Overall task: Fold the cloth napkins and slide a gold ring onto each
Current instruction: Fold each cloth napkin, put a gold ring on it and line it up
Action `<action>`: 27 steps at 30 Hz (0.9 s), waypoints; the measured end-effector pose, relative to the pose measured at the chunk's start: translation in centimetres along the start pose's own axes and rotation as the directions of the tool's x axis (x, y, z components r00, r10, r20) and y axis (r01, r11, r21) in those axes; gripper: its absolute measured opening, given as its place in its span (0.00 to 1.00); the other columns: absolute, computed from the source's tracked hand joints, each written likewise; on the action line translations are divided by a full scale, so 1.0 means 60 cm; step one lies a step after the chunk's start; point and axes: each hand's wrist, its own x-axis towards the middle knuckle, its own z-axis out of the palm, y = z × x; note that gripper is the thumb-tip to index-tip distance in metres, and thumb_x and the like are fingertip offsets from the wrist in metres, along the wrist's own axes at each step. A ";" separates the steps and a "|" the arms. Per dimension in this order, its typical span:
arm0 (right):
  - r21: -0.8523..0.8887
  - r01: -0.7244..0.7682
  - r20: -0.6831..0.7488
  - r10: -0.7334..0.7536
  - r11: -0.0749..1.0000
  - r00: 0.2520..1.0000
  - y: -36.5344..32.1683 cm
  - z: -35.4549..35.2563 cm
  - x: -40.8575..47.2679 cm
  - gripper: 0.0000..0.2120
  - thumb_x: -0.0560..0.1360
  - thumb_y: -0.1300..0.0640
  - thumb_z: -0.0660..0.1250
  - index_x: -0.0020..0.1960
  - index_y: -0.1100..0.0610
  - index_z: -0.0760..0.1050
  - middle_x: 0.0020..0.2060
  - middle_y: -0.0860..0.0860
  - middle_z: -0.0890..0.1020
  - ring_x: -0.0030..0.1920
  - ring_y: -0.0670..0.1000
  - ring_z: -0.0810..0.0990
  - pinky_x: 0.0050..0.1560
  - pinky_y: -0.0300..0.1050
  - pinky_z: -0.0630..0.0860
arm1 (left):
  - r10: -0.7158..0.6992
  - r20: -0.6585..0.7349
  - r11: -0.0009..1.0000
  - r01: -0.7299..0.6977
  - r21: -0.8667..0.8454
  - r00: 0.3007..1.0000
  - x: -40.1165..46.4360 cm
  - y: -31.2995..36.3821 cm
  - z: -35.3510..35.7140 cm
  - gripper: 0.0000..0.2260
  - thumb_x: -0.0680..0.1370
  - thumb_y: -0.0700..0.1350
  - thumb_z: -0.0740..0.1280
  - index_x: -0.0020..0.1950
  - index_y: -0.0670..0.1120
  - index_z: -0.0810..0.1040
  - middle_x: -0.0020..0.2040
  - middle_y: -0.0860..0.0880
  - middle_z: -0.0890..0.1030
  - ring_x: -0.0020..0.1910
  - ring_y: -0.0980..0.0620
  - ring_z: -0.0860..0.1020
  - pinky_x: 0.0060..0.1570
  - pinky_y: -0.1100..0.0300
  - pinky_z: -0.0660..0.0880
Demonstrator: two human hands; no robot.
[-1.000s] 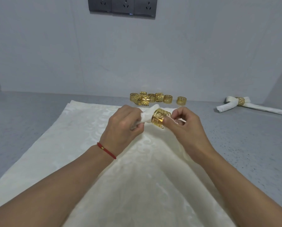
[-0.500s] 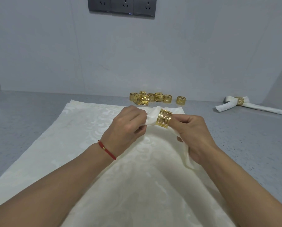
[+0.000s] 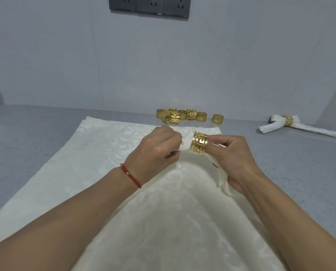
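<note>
Since a second ago our right hand [image 3: 234, 157] has drawn the cut-out gold metal ring [image 3: 199, 142] farther along the rolled white cloth napkin [image 3: 186, 141], and more of the napkin's tail now hangs out below that hand. Under both hands lies the large cream patterned cloth [image 3: 96, 153], spread over the speckled grey worktop [image 3: 300, 163]. Our left hand [image 3: 157, 151], a red cord bracelet [image 3: 131, 176] on its wrist, has its grip curled tight round the napkin's end, just left of the ring. Our right grip pinches the ring's right edge between thumb and fingers. Beyond the hands sits a cluster of spare gold rings [image 3: 182, 116]; far off to the right lies a finished ringed napkin [image 3: 292, 125].
</note>
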 end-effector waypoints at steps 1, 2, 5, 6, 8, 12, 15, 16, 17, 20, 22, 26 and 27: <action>0.009 0.010 -0.008 -0.010 1.000 1.000 0.001 0.000 0.000 0.04 0.71 0.63 0.79 0.46 0.59 0.88 0.30 0.43 0.82 0.26 0.40 0.74 0.28 0.31 0.68 | -0.039 0.019 0.999 0.039 -0.013 0.999 -0.001 -0.001 0.002 0.05 0.68 0.29 0.67 0.40 0.37 0.76 0.37 0.45 0.76 0.38 0.44 0.74 0.38 0.53 0.72; 0.005 0.025 -0.015 -0.025 1.000 1.000 0.003 -0.001 0.002 0.04 0.71 0.64 0.79 0.45 0.59 0.88 0.33 0.44 0.83 0.28 0.40 0.75 0.28 0.31 0.68 | -0.111 0.056 0.992 0.114 -0.052 0.992 -0.002 -0.002 0.000 0.07 0.68 0.32 0.69 0.43 0.40 0.76 0.39 0.47 0.76 0.38 0.46 0.73 0.38 0.52 0.73; -0.059 0.110 -0.003 -0.110 0.992 0.994 0.004 -0.003 0.004 0.04 0.70 0.65 0.78 0.43 0.59 0.87 0.38 0.45 0.84 0.32 0.39 0.78 0.32 0.30 0.70 | -0.319 0.299 0.895 0.390 -0.218 0.900 0.010 0.000 -0.015 0.23 0.68 0.47 0.76 0.59 0.52 0.71 0.51 0.55 0.76 0.44 0.51 0.75 0.43 0.55 0.75; -0.087 0.134 0.014 -0.134 0.987 0.991 0.003 -0.004 0.004 0.04 0.70 0.65 0.79 0.43 0.58 0.88 0.40 0.47 0.85 0.36 0.41 0.80 0.35 0.32 0.72 | -0.327 0.374 0.870 0.431 -0.238 0.868 0.016 0.001 -0.020 0.30 0.68 0.53 0.77 0.65 0.55 0.68 0.57 0.61 0.74 0.51 0.54 0.75 0.48 0.59 0.75; -0.122 0.167 0.071 -0.160 0.978 0.985 0.001 -0.001 -0.001 0.04 0.70 0.64 0.79 0.42 0.56 0.88 0.43 0.52 0.86 0.42 0.44 0.82 0.43 0.37 0.76 | -0.324 0.487 0.823 0.496 -0.278 0.811 0.028 0.007 -0.026 0.34 0.70 0.62 0.75 0.72 0.60 0.66 0.63 0.67 0.71 0.62 0.59 0.70 0.58 0.63 0.70; -0.119 0.178 0.135 -0.162 0.977 0.977 0.001 0.004 -0.007 0.05 0.69 0.64 0.80 0.39 0.55 0.87 0.40 0.50 0.84 0.39 0.43 0.82 0.41 0.35 0.74 | -0.329 0.561 0.708 0.591 -0.386 0.760 0.031 0.010 -0.026 0.17 0.75 0.58 0.72 0.61 0.54 0.81 0.56 0.55 0.82 0.56 0.56 0.78 0.55 0.56 0.74; -0.042 0.167 0.111 -0.161 0.985 0.981 -0.003 0.003 -0.007 0.04 0.68 0.63 0.80 0.39 0.56 0.87 0.37 0.49 0.85 0.37 0.43 0.82 0.37 0.31 0.74 | -0.372 0.555 0.557 0.658 -0.508 0.744 0.029 0.004 -0.032 0.11 0.76 0.53 0.74 0.55 0.50 0.84 0.53 0.49 0.84 0.55 0.48 0.80 0.58 0.44 0.77; -0.023 0.154 0.100 -0.151 0.988 0.983 -0.005 0.003 -0.007 0.03 0.68 0.62 0.81 0.40 0.58 0.88 0.37 0.50 0.85 0.37 0.43 0.82 0.36 0.31 0.73 | -0.386 0.561 0.520 0.675 -0.524 0.733 0.028 0.002 -0.032 0.11 0.76 0.52 0.74 0.55 0.49 0.84 0.53 0.48 0.84 0.56 0.48 0.80 0.59 0.44 0.77; -0.006 0.146 0.090 -0.145 0.989 0.985 -0.007 0.002 -0.007 0.04 0.68 0.61 0.81 0.41 0.59 0.87 0.37 0.50 0.85 0.37 0.44 0.82 0.36 0.31 0.73 | -0.397 0.571 0.489 0.692 -0.530 0.718 0.028 0.001 -0.032 0.11 0.76 0.51 0.74 0.55 0.48 0.84 0.54 0.47 0.84 0.56 0.50 0.80 0.61 0.46 0.76; 0.063 0.109 0.043 -0.112 0.992 0.993 -0.006 -0.008 -0.005 0.06 0.68 0.62 0.81 0.43 0.61 0.87 0.41 0.53 0.87 0.40 0.47 0.84 0.41 0.36 0.77 | -0.430 0.608 0.394 0.745 -0.539 0.668 0.021 -0.009 -0.031 0.13 0.74 0.50 0.75 0.56 0.46 0.82 0.55 0.45 0.83 0.57 0.53 0.80 0.64 0.50 0.74; 0.111 0.090 0.006 -0.091 0.990 0.996 -0.006 -0.013 -0.004 0.06 0.68 0.61 0.80 0.44 0.60 0.87 0.45 0.55 0.88 0.43 0.50 0.86 0.46 0.43 0.80 | -0.450 0.601 0.402 0.751 -0.524 0.660 0.015 -0.018 -0.033 0.15 0.73 0.52 0.75 0.56 0.48 0.81 0.56 0.48 0.83 0.59 0.53 0.80 0.65 0.53 0.74; -0.256 0.222 0.072 -0.210 0.941 0.975 -0.006 -0.025 -0.005 0.06 0.73 0.50 0.78 0.46 0.52 0.86 0.40 0.42 0.86 0.41 0.45 0.82 0.44 0.38 0.75 | -0.463 0.556 0.500 0.721 -0.480 0.690 0.015 -0.021 -0.030 0.16 0.72 0.45 0.79 0.56 0.48 0.79 0.53 0.53 0.81 0.56 0.56 0.77 0.54 0.67 0.71; -0.477 0.290 0.113 -0.269 0.830 0.956 -0.005 -0.031 -0.005 0.10 0.74 0.43 0.74 0.49 0.49 0.84 0.40 0.40 0.85 0.42 0.44 0.80 0.44 0.38 0.72 | -0.470 0.545 0.511 0.718 -0.473 0.694 0.016 -0.020 -0.029 0.16 0.71 0.44 0.79 0.55 0.48 0.79 0.52 0.53 0.80 0.54 0.55 0.77 0.53 0.67 0.71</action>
